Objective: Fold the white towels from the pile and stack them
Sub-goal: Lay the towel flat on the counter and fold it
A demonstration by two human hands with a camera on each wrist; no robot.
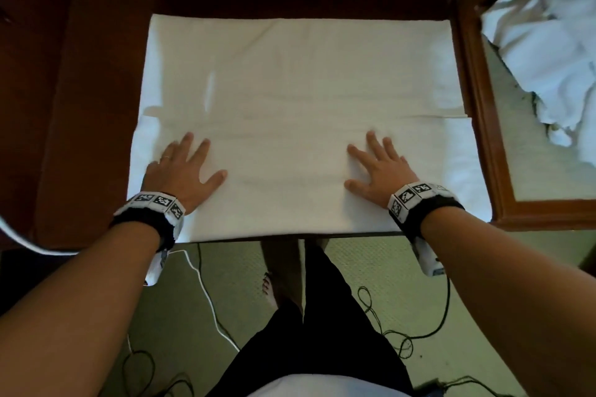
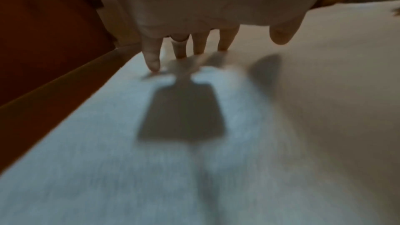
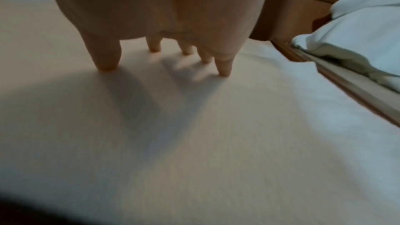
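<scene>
**Towel spread flat, both palms pressing on it**

Towel (image 1: pixel 290 90) fills the middle of the head view: white, spread flat over a surface, its near edge at mid-frame, a folded layer's edge running across it just beyond the fingertips, with faint creases. On its near part, lower left, the left hand (image 1: pixel 183 167) lies palm down, fingers straight and spread, gripping nothing; a ring (image 1: pixel 165 157) shows on one finger. Lower right, the right hand (image 1: pixel 377 167) lies the same way, flat and unclenched. Farther off, at the upper right, the pile (image 1: pixel 554 42) of crumpled white towels sits on a wood-framed table (image 1: pixel 477 106).
</scene>
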